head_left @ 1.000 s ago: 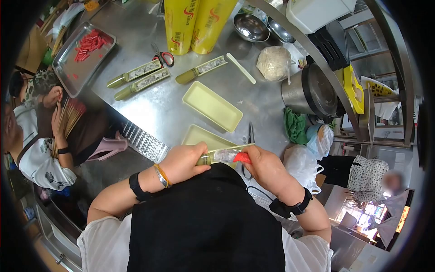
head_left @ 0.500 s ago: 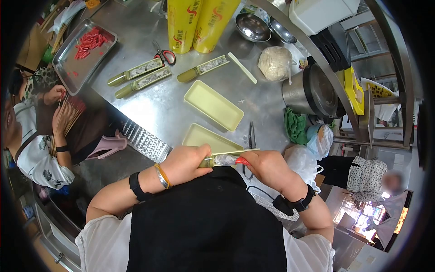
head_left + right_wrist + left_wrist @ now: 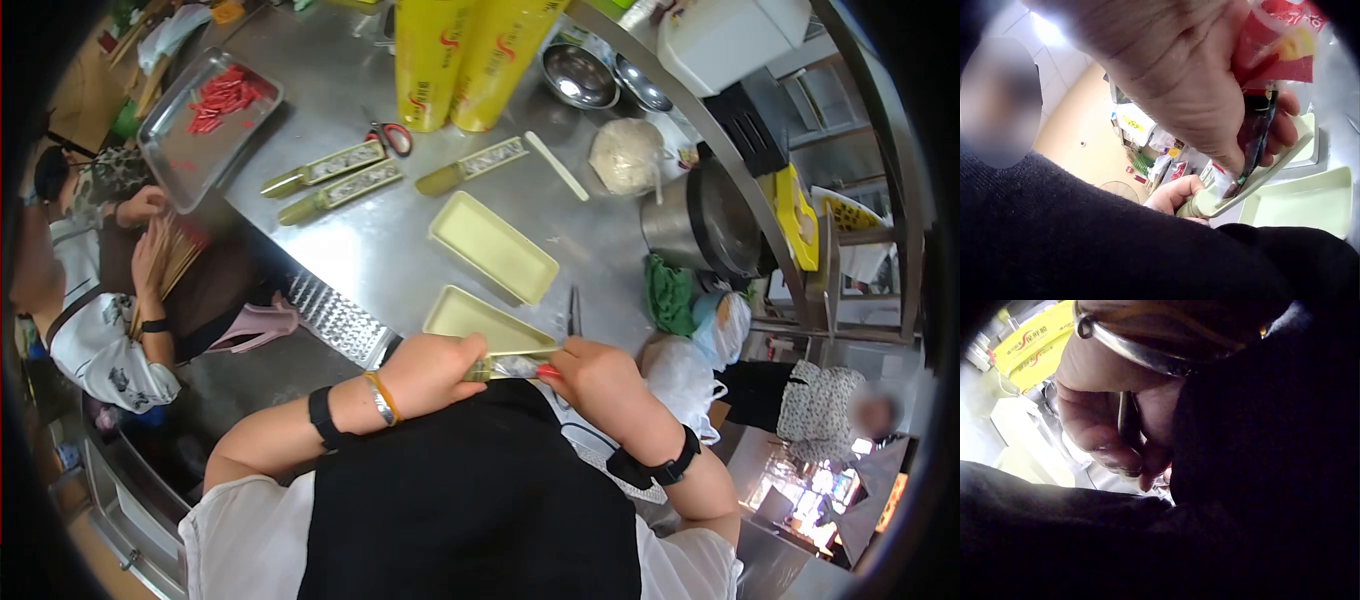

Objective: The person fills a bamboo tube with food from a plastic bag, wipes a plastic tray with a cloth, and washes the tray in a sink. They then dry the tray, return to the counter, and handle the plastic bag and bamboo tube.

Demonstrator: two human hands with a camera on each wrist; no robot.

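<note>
In front of the black apron, both hands work at one bamboo-shaped green holder (image 3: pixel 481 371), an open trough with a rounded end. My left hand (image 3: pixel 430 375) grips the rounded end, thumb toward the body. Whitish, shiny-wrapped contents show in the trough between the hands. At the other end my right hand (image 3: pixel 605 388) pinches a red plastic packet (image 3: pixel 1279 53) with yellow and white print. A dark strip of the packet runs down between the fingers into the trough. Two pale green trays (image 3: pixel 480 318) lie just beyond the hands.
Three similar filled holders (image 3: pixel 340 193) lie farther back, near red-handled scissors (image 3: pixel 398 140). Yellow cling film boxes (image 3: pixel 430 70), a bagged pale lump (image 3: pixel 627 157) and a steel pot (image 3: pixel 690 220) stand behind. At left, another person holds skewers beside a tray (image 3: pixel 190 185) of red strips.
The head view has shifted, so the table appears lower and farther right. Less of the red packet shows between the hands, and the right hand has turned with its fingers closer over the trough.
</note>
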